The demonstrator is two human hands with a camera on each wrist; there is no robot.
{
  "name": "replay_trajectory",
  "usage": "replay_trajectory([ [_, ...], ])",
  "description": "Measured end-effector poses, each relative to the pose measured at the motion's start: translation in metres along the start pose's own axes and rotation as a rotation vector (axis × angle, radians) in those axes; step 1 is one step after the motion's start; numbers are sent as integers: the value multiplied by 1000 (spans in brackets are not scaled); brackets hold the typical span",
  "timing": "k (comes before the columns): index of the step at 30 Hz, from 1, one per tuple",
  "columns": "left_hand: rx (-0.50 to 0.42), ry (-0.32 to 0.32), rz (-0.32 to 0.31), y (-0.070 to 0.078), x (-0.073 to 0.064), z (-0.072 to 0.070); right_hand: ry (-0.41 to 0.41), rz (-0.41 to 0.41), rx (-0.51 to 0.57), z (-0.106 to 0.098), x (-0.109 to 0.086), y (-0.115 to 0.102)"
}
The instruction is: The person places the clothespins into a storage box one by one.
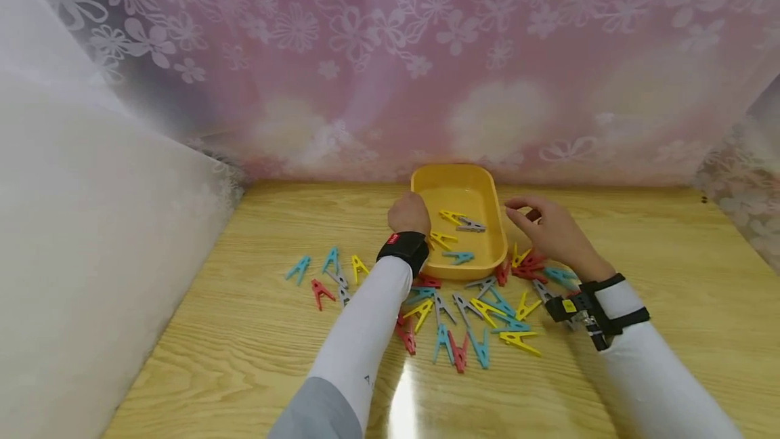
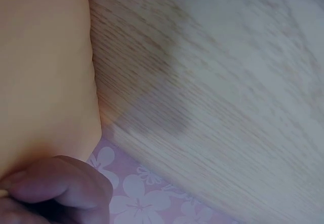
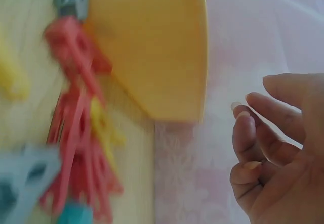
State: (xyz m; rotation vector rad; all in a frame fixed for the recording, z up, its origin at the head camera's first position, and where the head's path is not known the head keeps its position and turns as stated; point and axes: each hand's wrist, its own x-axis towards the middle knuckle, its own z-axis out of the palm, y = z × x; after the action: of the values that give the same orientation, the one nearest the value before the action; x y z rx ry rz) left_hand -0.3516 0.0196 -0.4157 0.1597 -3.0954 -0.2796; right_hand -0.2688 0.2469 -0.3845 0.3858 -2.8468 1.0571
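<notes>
A yellow plastic basin (image 1: 468, 194) stands at the back of the wooden table with several clothespins in it: yellow ones, a grey clothespin (image 1: 471, 224) and a blue clothespin (image 1: 458, 257). At its left side, my left hand (image 1: 409, 214) grips the rim; in the left wrist view the curled fingers (image 2: 61, 183) meet at the basin's edge. My right hand (image 1: 550, 227) hovers just past the basin's right wall, apart from it. Its fingers are loosely bent and nothing shows between them in the right wrist view, where red clothespins (image 3: 76, 148) lie beside the basin.
Many loose red, blue, yellow and grey clothespins spread in front of the basin, among them a yellow clothespin (image 1: 520, 342) and a red clothespin (image 1: 458, 351). A few more, such as a blue clothespin (image 1: 298, 269), lie to the left. A pink flowered cloth (image 1: 365, 87) hangs behind.
</notes>
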Motion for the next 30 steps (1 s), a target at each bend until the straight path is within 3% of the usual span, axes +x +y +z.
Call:
replay_trajectory([
  [7,-8,-7,-12,-3,0,0,28,1,-50,-18,-23,30],
  [17,1,-2,-5,-2,1,0,-73,126,-71,-34,-65,73],
  [24,-17,-6,-6,3,0,-1,-149,173,-58,-40,-82,87],
  [30,-22,0,-3,3,2,1,-193,151,-81,-34,-81,90],
])
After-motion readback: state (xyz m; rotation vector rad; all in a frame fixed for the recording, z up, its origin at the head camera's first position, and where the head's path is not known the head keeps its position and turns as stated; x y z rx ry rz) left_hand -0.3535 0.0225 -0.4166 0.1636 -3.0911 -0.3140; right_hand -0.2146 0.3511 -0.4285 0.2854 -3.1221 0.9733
